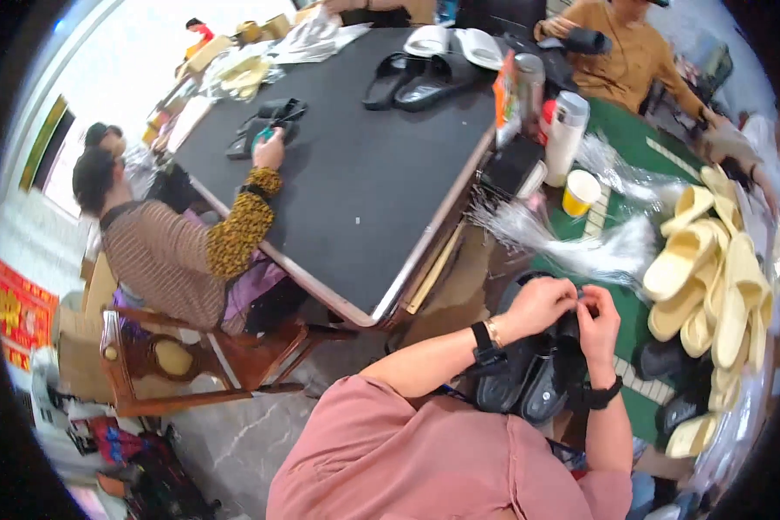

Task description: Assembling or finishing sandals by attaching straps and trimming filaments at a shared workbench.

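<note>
My left hand (542, 306) and my right hand (599, 324) meet above a pair of black slide slippers (542, 386) on the near edge of the green table. Both hands have thumb and fingers pinched close together. Whatever sits between the fingertips is too small to make out; it may be a strap or a thin tie. The slippers' soles point toward me, and my hands cover part of their straps. Just beyond the hands lies a bundle of thin clear plastic strands (594, 251).
Cream slippers (676, 269) are heaped on the right of the green table (633, 143). A yellow paper cup (580, 194) and a white bottle (567, 139) stand further back. Across the dark table (355, 173), a seated person (169, 243) handles black slippers; another person (628, 52) holds a black slipper.
</note>
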Available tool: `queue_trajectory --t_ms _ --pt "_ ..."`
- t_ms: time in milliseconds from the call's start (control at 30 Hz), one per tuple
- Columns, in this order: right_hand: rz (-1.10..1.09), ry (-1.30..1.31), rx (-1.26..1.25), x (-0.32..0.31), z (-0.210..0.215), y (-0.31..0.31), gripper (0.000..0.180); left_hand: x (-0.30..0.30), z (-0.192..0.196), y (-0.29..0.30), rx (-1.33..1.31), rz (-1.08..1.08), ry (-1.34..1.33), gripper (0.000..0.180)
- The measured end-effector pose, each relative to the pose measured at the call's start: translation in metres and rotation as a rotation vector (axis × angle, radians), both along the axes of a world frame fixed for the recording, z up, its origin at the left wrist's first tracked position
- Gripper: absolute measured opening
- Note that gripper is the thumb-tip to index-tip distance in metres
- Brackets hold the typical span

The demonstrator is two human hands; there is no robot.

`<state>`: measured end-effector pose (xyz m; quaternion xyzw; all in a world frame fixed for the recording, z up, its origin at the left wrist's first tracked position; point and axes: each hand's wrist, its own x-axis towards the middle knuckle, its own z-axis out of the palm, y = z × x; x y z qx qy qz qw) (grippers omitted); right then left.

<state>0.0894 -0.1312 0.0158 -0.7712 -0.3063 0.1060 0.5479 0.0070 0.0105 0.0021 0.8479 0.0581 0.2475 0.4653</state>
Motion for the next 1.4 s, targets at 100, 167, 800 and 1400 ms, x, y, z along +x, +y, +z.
queue_trajectory --t_ms 100,167,800,1400 --pt "0.022 0.011 0.009 -0.001 0.002 -0.002 0.026 -0.001 0.007 -0.002 -0.006 -0.012 0.017 0.008" --pt "0.035 0.019 0.016 0.000 0.002 -0.002 0.026 0.001 0.004 -0.002 0.001 -0.002 -0.007 0.008" --pt "0.099 0.042 0.040 0.012 -0.012 -0.006 0.027 0.005 -0.008 -0.002 0.087 -0.022 -0.051 0.010" --pt "0.152 0.030 0.039 0.021 -0.018 -0.003 0.028 0.010 -0.018 -0.004 -0.025 0.021 -0.112 0.018"
